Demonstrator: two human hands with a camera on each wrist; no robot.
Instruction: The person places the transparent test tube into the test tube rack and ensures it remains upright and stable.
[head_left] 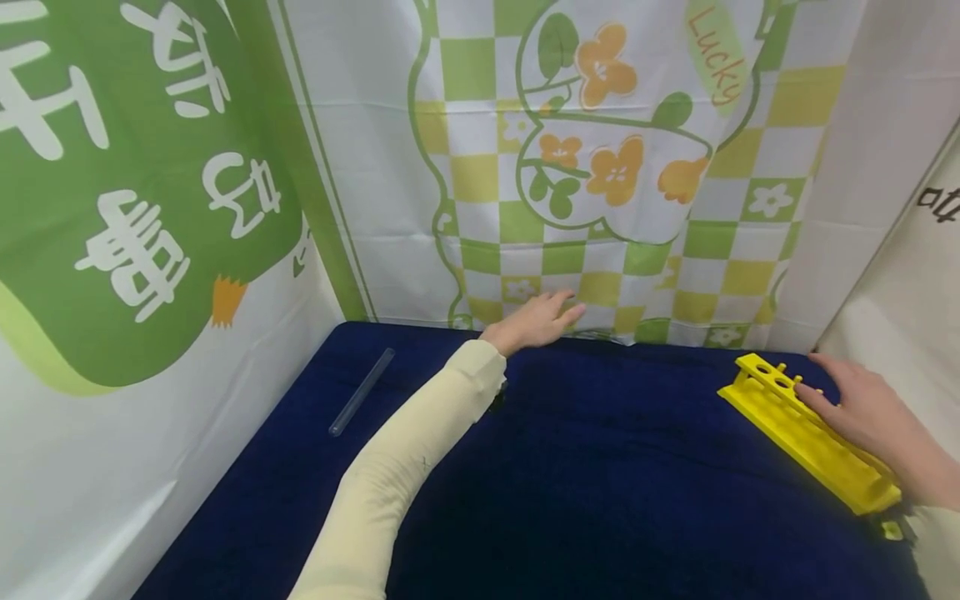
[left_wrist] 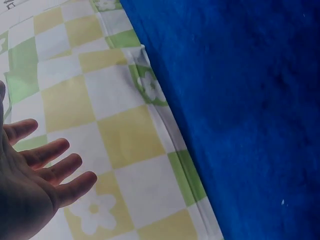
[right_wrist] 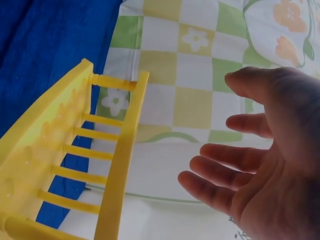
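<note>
So what step is this? Seeing a yellow rack (head_left: 802, 442) at the right of the head frame and a clear tube (head_left: 362, 392) left of center, both on the dark blue worktop (head_left: 600, 492).

— Reaching stage, I'd say, neither of the hands has hold of anything. Right hand (head_left: 873, 408) is just beside the rack, fingers loosely spread, and the right wrist view shows a gap between fingers and rack. Left hand (head_left: 536, 321) is near the middle of the frame by the checkered cloth (head_left: 570, 258), fingers apart, nothing in it.

— And the next move?

— Only guessing, but it'd call for the right hand to steady the rack while the left goes over to the left of the frame and pinches the tube.

— Which way do they point tho?

— Rack stands on its base, holes facing up, long axis slanting from upper left to lower right. Tube lies flat, long axis running lower left to upper right, so kinda crosswise to the rack. Can't tell which end is its mouth, too see-through.
</note>
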